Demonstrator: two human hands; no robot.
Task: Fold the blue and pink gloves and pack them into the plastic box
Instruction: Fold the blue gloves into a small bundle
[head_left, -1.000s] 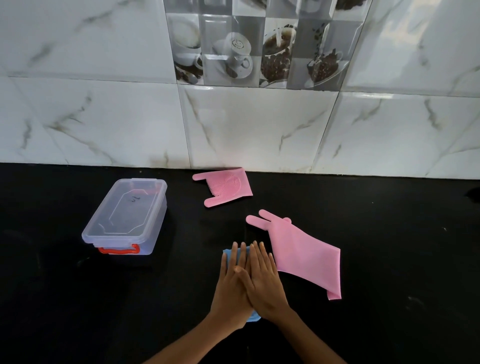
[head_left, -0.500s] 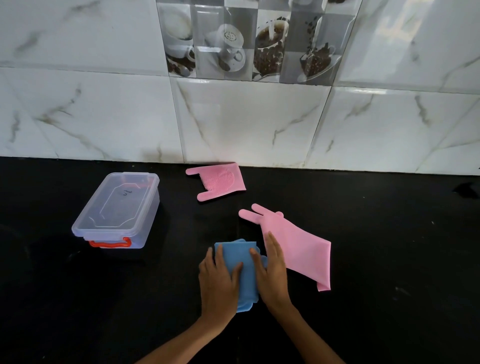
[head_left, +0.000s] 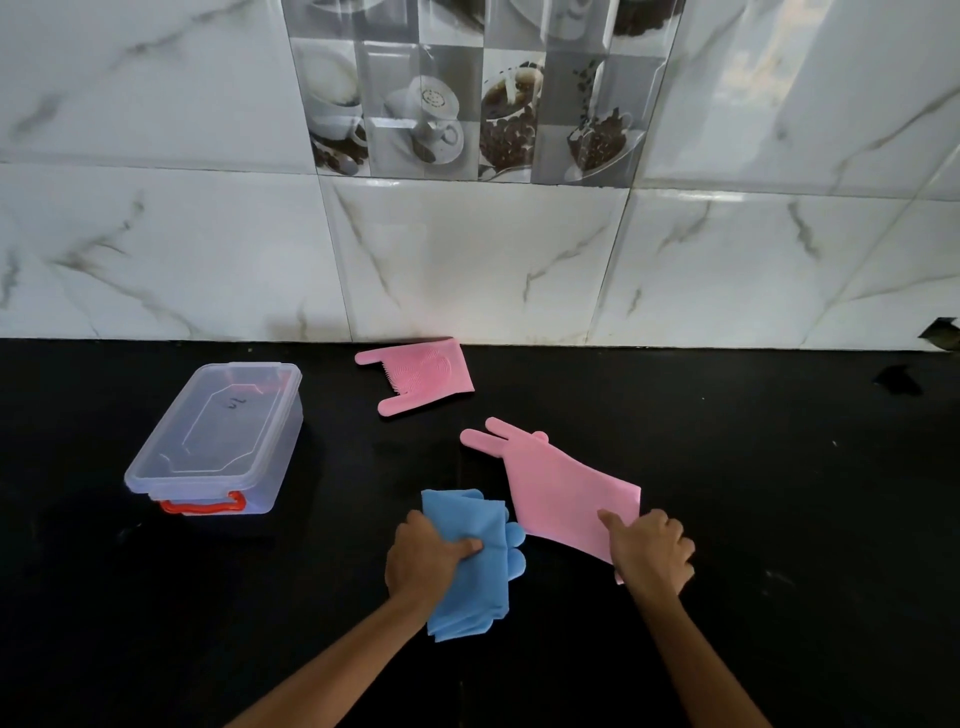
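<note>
The folded blue gloves (head_left: 478, 582) lie on the black counter (head_left: 779, 493) in front of me. My left hand (head_left: 423, 558) grips them from the left side, thumb on top. A flat pink glove (head_left: 561, 488) lies to their right, fingers pointing far-left. My right hand (head_left: 649, 553) pinches its near cuff corner. A second pink glove (head_left: 421, 371), folded with its bristled palm up, lies by the wall. The clear plastic box (head_left: 218, 436) with a lid on and a red handle stands at the left.
A white marble-tiled wall (head_left: 467, 260) rises right behind the counter. A small dark mark or object (head_left: 896, 379) sits on the counter at the far right.
Both hands pressed flat on the blue gloves, then parted. My left hand has closed on the blue gloves, and my right hand moved right onto the pink glove's cuff.
</note>
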